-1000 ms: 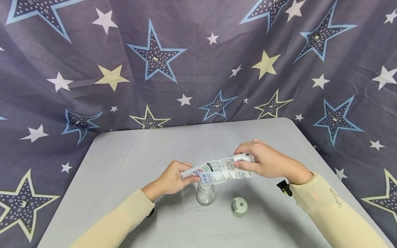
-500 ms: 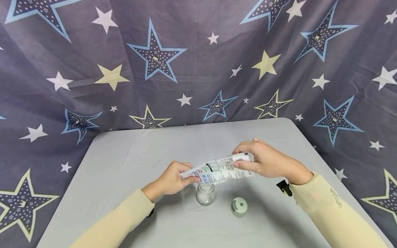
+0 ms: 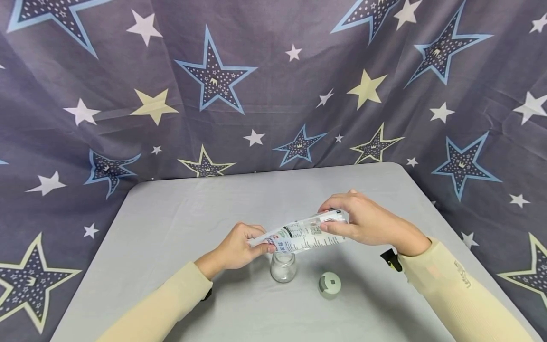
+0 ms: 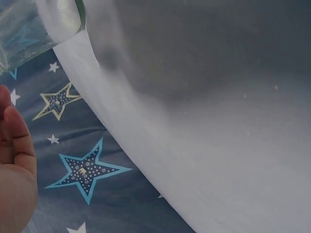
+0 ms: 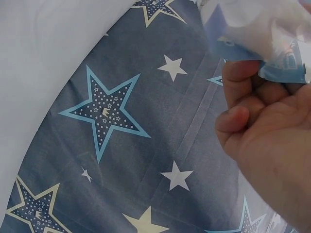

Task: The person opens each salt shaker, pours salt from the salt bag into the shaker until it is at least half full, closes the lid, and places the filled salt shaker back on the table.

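Both hands hold a white plastic packet (image 3: 304,232) printed with green, blue and black text. My left hand (image 3: 237,246) pinches its lower left end, thumb in front, close over the mouth of a small clear glass jar (image 3: 284,270). At the higher right end, my right hand (image 3: 363,221) grips the packet between thumb and fingers. In the right wrist view its curled fingers (image 5: 240,97) lie under the packet's blue edge. The left wrist view shows the jar's glass (image 4: 24,43) with something white by its rim. A pale green round lid (image 3: 329,285) lies right of the jar.
Jar and lid stand on a table (image 3: 205,204) with a light grey cover. Behind and beside it hangs a dark curtain (image 3: 265,85) patterned with stars. Cream sleeves (image 3: 166,299) cover both forearms.
The right hand has shifted very slightly left, and the packet creases a little more with it. The left hand, the jar and the lid stay in place.
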Demonstrator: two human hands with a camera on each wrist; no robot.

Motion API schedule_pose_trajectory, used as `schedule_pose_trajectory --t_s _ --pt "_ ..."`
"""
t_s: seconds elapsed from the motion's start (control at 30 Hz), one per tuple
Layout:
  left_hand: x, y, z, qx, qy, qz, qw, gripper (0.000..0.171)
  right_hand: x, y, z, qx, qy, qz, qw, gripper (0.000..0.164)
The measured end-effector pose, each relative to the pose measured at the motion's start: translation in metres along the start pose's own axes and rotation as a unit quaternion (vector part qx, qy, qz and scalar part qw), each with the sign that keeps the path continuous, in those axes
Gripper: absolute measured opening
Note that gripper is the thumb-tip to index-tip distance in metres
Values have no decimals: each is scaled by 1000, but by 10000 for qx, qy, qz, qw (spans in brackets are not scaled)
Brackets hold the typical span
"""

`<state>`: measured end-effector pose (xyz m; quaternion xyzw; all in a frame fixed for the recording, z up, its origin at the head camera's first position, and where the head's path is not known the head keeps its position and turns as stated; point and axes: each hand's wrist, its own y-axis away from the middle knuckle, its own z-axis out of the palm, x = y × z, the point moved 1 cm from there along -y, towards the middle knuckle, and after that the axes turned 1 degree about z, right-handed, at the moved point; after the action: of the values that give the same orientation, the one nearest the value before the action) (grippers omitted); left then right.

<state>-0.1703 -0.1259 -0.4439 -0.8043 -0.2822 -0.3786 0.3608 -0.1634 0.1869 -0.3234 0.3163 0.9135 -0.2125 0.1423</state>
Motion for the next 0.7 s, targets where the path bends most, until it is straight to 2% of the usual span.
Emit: schedule_pose_trajectory --t_s 0.47,0.7 --pt "-1 1 1 -19 -16 -58 10000 2 1 1 3 121 176 -106 9997 13" --pt "-2 0 1 -7 -91 129 9999 4 0 1 3 146 238 -138 9995 11"
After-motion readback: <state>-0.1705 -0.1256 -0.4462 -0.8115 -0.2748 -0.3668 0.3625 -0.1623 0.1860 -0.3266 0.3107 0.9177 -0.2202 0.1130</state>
